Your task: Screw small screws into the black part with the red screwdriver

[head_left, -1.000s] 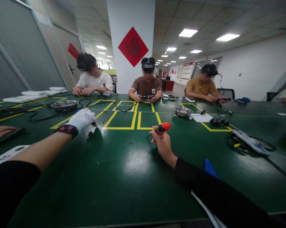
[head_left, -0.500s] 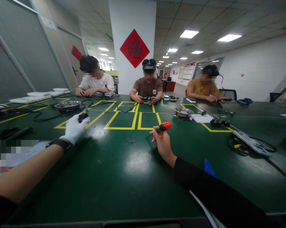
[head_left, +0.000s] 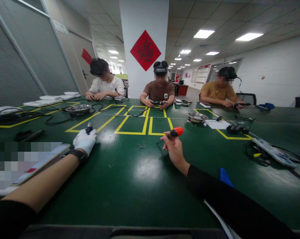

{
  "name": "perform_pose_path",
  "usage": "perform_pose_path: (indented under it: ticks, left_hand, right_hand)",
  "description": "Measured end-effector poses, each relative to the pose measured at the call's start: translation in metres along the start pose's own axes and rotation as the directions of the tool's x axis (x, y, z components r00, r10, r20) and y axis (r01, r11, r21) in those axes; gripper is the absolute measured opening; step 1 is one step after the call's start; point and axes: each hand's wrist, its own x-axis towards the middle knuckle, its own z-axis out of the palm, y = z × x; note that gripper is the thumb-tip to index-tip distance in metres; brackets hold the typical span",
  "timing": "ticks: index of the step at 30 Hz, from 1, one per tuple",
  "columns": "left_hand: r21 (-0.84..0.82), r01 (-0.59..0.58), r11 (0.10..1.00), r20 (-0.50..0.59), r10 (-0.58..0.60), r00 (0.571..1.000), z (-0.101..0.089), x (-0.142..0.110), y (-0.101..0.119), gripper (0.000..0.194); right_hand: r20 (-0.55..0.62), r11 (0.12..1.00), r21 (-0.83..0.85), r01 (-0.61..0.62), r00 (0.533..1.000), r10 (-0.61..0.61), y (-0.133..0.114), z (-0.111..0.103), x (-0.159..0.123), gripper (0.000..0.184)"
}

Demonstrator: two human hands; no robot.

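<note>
The right hand (head_left: 174, 148) has its fingers closed around the red-handled tool (head_left: 179, 131), its bulb jutting beyond them; it looks stiff, light, and best held at that rounded handle. The gloved left hand (head_left: 84, 143) grips a dark metal-tipped piece (head_left: 90, 127), probably hard and slippery through cloth, best pinched around its body.

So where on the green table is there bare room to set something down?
Mainly the table between the gloved left hand and the right hand, from the small metal pieces to the near edge. It's crowded past the right hand: a metal bowl, white paper and black parts sit close together.
</note>
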Motion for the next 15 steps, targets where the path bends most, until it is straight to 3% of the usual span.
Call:
perform_pose_path:
  ticks: [4,8,11,15]
  left_hand:
    - [0.015,0.003,1.0,-0.031,-0.003,1.0,0.007,-0.005,0.011,0.048]
    - [0.018,-0.127,0.992,-0.025,0.127,0.992,0.017,-0.004,0.026,0.047]
    - [0.102,-0.195,0.975,-0.047,0.201,0.978,0.014,0.012,0.034,0.044]
    - [0.155,-0.02,0.988,-0.113,0.037,0.993,-0.007,0.042,0.023,0.047]
  right_hand:
    - [0.005,1.0,-0.021,-0.005,1.0,0.005,-0.001,0.0,0.001,0.029]
    - [-0.002,0.999,-0.035,0.002,1.0,-0.002,-0.002,0.0,0.0,0.028]
    - [-0.012,0.999,-0.049,0.006,1.0,-0.007,-0.003,0.0,0.0,0.028]
    - [-0.025,0.999,-0.049,0.009,1.0,-0.01,-0.002,0.0,0.0,0.027]
